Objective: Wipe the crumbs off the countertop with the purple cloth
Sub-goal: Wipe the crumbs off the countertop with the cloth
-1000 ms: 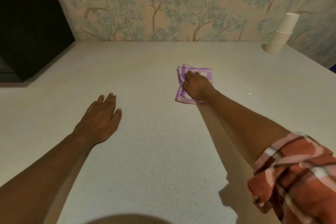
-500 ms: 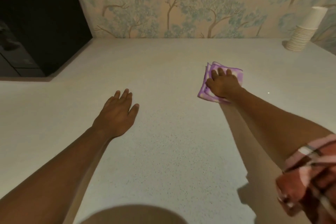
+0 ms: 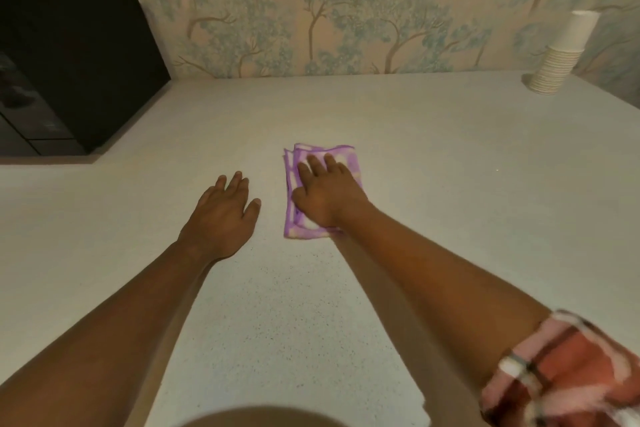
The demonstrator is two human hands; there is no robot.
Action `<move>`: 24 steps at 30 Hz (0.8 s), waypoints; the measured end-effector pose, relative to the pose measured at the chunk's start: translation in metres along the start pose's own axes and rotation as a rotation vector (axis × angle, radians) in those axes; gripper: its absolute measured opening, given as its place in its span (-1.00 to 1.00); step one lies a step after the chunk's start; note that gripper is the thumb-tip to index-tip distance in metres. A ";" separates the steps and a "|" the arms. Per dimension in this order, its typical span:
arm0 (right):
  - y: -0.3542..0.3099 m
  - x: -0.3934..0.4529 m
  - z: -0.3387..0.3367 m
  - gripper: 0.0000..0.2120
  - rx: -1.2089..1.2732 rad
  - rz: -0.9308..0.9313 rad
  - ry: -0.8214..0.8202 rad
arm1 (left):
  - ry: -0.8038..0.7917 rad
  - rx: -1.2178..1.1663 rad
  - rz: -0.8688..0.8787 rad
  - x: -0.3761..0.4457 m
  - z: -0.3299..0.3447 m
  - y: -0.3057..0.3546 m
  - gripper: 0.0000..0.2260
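A folded purple-and-white cloth (image 3: pixel 347 163) lies flat on the pale speckled countertop (image 3: pixel 450 191), near its middle. My right hand (image 3: pixel 327 196) presses palm-down on the cloth and covers most of it; the cloth's left and far edges stick out. My left hand (image 3: pixel 221 215) rests flat on the bare counter just left of the cloth, holding nothing, fingers slightly apart. A tiny bright speck (image 3: pixel 497 170) lies on the counter to the right of the cloth. I cannot tell other crumbs apart from the counter's own speckle.
A black microwave-like appliance (image 3: pixel 69 62) stands at the back left. A stack of white paper cups (image 3: pixel 561 55) stands at the back right, against the tree-patterned wall (image 3: pixel 346 3). My right sleeve (image 3: pixel 568 371) is plaid.
My right hand has slid the cloth left and toward me, so it now lies close beside my left hand. The left hand has stayed flat on the counter.
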State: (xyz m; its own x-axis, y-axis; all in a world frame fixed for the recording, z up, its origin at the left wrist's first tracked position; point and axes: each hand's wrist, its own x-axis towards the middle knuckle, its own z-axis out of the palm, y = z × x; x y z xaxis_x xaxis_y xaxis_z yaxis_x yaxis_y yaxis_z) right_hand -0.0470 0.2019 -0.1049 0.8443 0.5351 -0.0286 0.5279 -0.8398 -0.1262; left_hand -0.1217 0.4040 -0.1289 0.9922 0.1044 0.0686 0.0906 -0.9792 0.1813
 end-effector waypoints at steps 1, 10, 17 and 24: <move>-0.004 -0.010 0.001 -0.38 0.002 -0.016 0.003 | -0.002 0.004 -0.002 -0.001 -0.001 0.000 -0.44; 0.016 -0.087 0.000 -0.42 -0.040 -0.157 0.004 | -0.025 0.019 0.006 0.000 -0.004 0.002 -0.43; 0.056 -0.105 -0.008 -0.44 -0.194 0.111 -0.029 | -0.026 -0.002 0.023 -0.001 -0.003 0.002 -0.42; -0.052 -0.136 0.007 -0.39 -0.013 0.042 0.017 | -0.029 0.016 0.026 0.001 -0.003 0.003 -0.43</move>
State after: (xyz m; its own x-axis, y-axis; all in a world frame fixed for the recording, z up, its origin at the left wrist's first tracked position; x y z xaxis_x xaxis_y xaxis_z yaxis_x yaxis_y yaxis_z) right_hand -0.1900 0.1729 -0.1014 0.8671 0.4979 -0.0172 0.4931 -0.8627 -0.1122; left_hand -0.1208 0.4018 -0.1255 0.9963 0.0737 0.0442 0.0655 -0.9843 0.1640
